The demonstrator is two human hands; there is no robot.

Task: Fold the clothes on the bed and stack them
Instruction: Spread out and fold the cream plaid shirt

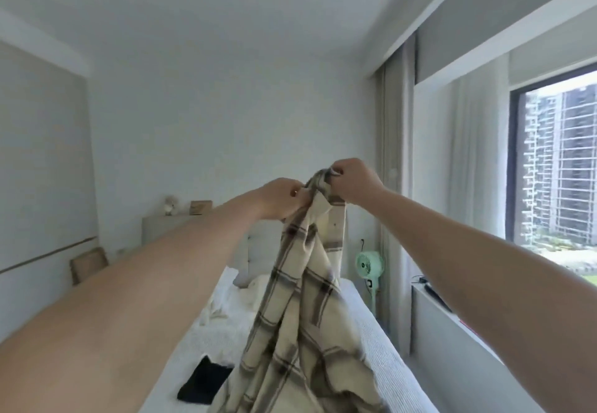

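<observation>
Cream plaid button-up shirt (300, 309) hangs long axis straight down, its top bunched high above the white-covered bed (384, 357), its tail trailing low. Left hand (284, 197) pinches one side of the collar end, right hand (353, 180) clamps the other, nearly touching. Spreading them apart looks like the next call. A black folded garment (205, 383) lies on the bed, left.

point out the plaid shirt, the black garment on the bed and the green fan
plaid shirt (300, 309): head view, hanging body fabric
black garment (205, 383): head view, its middle
green fan (369, 264): head view, round head
</observation>
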